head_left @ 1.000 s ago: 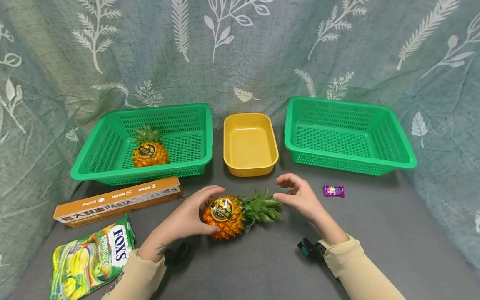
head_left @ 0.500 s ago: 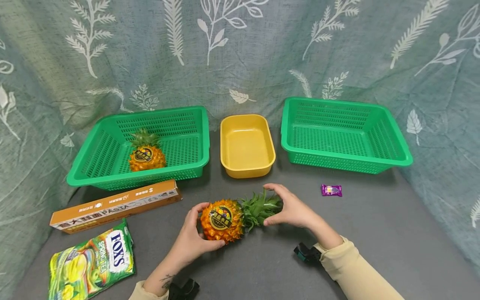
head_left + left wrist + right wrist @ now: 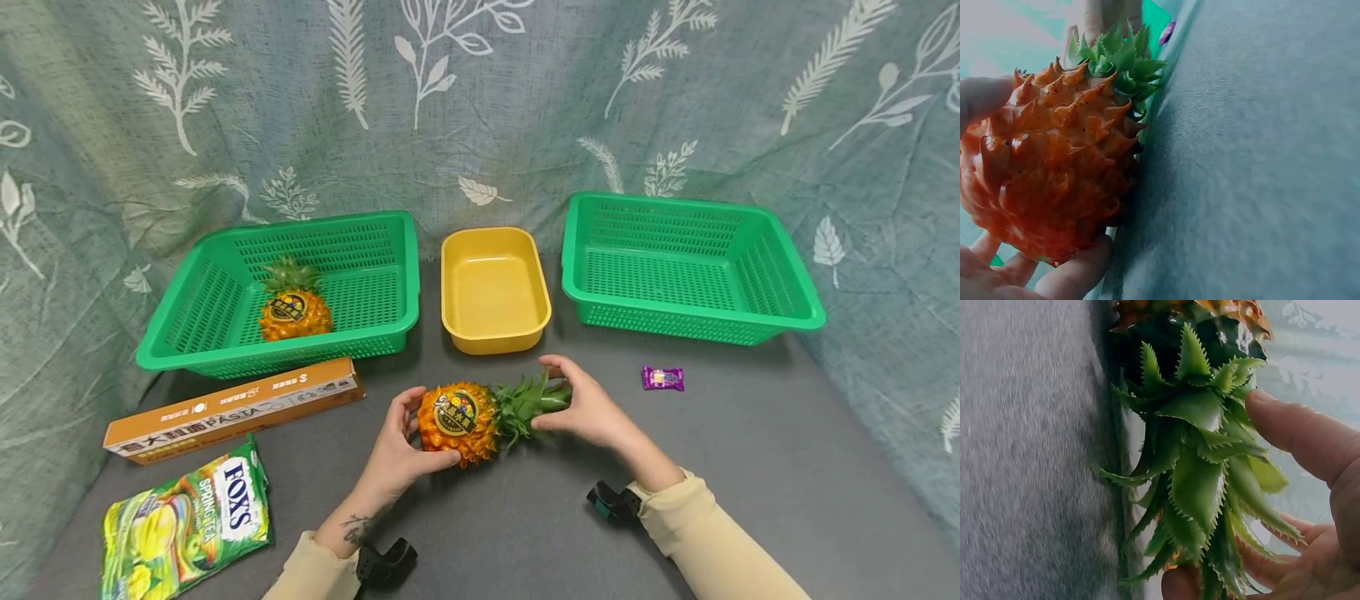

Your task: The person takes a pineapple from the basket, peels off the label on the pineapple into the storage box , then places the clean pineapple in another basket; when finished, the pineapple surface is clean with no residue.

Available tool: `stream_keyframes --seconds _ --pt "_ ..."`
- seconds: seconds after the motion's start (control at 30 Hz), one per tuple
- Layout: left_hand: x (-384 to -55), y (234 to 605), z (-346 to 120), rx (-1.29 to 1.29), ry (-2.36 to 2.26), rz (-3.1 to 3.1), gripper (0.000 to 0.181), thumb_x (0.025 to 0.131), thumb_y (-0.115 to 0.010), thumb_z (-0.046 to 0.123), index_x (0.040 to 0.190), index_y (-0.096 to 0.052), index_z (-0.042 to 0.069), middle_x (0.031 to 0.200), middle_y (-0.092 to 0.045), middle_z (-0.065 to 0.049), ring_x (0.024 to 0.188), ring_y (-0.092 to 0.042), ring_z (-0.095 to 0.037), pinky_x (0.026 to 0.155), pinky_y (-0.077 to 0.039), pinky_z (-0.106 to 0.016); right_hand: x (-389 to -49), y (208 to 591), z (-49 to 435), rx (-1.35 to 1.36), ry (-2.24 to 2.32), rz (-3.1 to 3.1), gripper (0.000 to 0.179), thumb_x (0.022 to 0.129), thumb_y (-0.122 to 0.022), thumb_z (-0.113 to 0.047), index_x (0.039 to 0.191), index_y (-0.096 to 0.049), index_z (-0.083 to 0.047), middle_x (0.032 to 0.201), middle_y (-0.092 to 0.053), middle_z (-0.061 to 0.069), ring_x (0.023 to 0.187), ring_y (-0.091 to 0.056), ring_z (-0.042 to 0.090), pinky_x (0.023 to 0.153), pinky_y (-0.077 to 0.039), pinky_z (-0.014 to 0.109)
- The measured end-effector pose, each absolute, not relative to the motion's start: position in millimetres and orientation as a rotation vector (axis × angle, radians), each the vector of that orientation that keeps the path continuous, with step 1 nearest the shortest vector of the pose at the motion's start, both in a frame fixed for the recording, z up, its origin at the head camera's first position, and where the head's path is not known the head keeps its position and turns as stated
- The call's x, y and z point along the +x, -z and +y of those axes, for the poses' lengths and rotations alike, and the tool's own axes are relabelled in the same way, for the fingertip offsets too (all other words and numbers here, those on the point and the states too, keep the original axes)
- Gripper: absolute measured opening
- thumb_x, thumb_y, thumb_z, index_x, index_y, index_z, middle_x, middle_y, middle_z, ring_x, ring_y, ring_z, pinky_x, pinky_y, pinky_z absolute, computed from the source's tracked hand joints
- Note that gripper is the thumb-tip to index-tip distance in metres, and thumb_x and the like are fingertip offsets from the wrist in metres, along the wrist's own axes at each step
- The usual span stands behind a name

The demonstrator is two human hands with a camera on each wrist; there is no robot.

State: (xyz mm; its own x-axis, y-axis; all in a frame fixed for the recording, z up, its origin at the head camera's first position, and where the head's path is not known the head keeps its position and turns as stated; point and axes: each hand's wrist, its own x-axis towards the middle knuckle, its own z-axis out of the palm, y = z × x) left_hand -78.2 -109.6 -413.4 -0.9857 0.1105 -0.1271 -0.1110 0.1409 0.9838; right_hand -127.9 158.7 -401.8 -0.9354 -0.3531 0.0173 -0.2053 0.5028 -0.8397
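An orange pineapple (image 3: 459, 423) with a round black-and-gold label lies on its side at the front middle of the grey table, its green crown (image 3: 519, 408) pointing right. My left hand (image 3: 399, 457) grips the fruit's bottom end, thumb along the near side and fingers round the far side. In the left wrist view the spiky skin (image 3: 1054, 169) fills the space between thumb and fingers. My right hand (image 3: 588, 410) holds the crown from its leaf-tip end. In the right wrist view, fingers curl around the toothed leaves (image 3: 1197, 475).
Left: a green basket (image 3: 375, 337) holding another pineapple (image 3: 296, 315), a pasta box (image 3: 240, 410) and a Fox's candy bag (image 3: 187, 525). Back middle: a yellow tub (image 3: 495, 343). Right: a second green basket (image 3: 693, 321), with a purple-wrapped sweet (image 3: 663, 378) in front.
My right hand has come from beside the leaf tips onto the crown. Over the last half second the pineapple and my left hand have shifted slightly right and away from me.
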Motion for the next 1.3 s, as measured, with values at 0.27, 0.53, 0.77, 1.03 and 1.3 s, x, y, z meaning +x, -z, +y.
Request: stream_keyframes --seconds 0.27,0.53,0.77,1.03,1.3 --pt "-102 418 -104 0.035 -2.043 2.128 0.081 0.070 -0.073 -0.005 0.136 -0.028 0.006 0.139 -0.038 -0.015 0.110 -0.047 -0.028 0.084 -0.043 -0.029 -136 406 164 -0.457 1.446 2.603 0.089 0.063 -0.083 -0.009 0.138 -0.036 -0.008 0.129 -0.046 0.023 0.118 -0.044 0.038 0.098 -0.036 0.055" --pt "-126 423 -101 0.068 -2.081 2.071 0.080 0.073 -0.070 -0.005 0.139 -0.027 0.006 0.139 -0.038 -0.014 0.124 -0.039 -0.028 0.098 -0.035 -0.037 -145 411 166 -0.469 1.400 2.710 0.076 0.065 -0.081 -0.007 0.132 -0.044 -0.006 0.128 -0.050 0.020 0.115 -0.049 0.035 0.095 -0.041 0.052" --pt "-141 426 -96 0.053 -2.099 2.060 0.079 0.074 -0.069 -0.003 0.141 -0.028 0.008 0.138 -0.037 -0.016 0.128 -0.035 -0.030 0.107 -0.026 -0.044 -157 412 168 -0.469 1.420 2.764 0.070 0.067 -0.080 -0.007 0.128 -0.047 -0.003 0.120 -0.055 0.018 0.106 -0.053 0.034 0.090 -0.044 0.050" --pt "-149 425 -94 0.046 -2.105 2.064 0.079 0.074 -0.068 -0.003 0.141 -0.028 0.010 0.139 -0.037 -0.014 0.125 -0.037 -0.029 0.102 -0.031 -0.043 -166 414 170 -0.477 1.418 2.772 0.070 0.068 -0.079 -0.008 0.129 -0.046 -0.002 0.120 -0.054 0.018 0.106 -0.053 0.033 0.088 -0.044 0.049" --pt "-153 425 -94 0.066 -2.127 2.085 0.080 0.074 -0.069 -0.004 0.141 -0.029 0.010 0.138 -0.038 -0.016 0.129 -0.034 -0.030 0.110 -0.021 -0.047 -169 408 170 -0.463 1.374 2.764 0.072 0.069 -0.079 -0.013 0.132 -0.044 -0.004 0.127 -0.050 0.019 0.111 -0.051 0.035 0.092 -0.042 0.051"
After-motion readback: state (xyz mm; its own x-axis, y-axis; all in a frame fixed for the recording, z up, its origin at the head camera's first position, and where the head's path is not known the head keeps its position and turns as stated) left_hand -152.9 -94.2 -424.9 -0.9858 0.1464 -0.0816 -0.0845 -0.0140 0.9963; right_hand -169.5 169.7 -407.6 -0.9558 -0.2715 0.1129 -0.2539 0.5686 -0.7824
